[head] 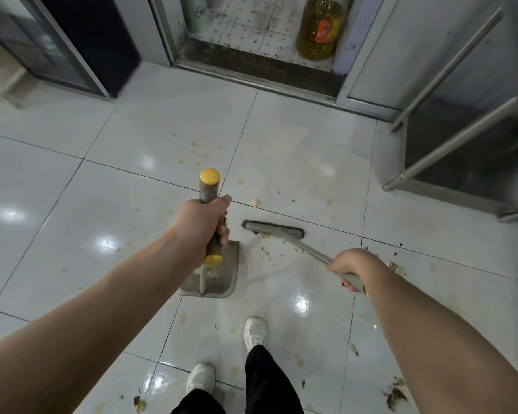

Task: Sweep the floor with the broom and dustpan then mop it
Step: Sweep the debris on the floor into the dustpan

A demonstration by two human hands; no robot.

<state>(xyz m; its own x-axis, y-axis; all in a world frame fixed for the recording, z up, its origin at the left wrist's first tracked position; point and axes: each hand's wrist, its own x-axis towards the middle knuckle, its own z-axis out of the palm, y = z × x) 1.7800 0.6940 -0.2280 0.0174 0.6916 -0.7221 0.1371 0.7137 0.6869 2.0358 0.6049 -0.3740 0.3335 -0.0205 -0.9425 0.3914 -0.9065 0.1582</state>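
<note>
Head view, floor sweeping. The left hand is wrapped closed round the upright grey handle of the dustpan, between its yellow end cap and a yellow collar. The pan is grey and flat and rests on the floor just ahead of the white shoes. The right hand is curled round the slanted grey shaft of the broom. The broom's long narrow head lies on the tiles just right of and slightly beyond the pan, apart from it.

Glossy pale tiles with dark grout lines lie open to the left and near. The far edge is a dark threshold leading to a speckled floor where an oil bottle stands. A metal frame bounds the far right.

Small scraps and yellowish stains dot the tiles near the broom and on the right; what they are cannot be made out. The left forearm covers part of the pan, and the right hand hides the near end of the broom shaft.
</note>
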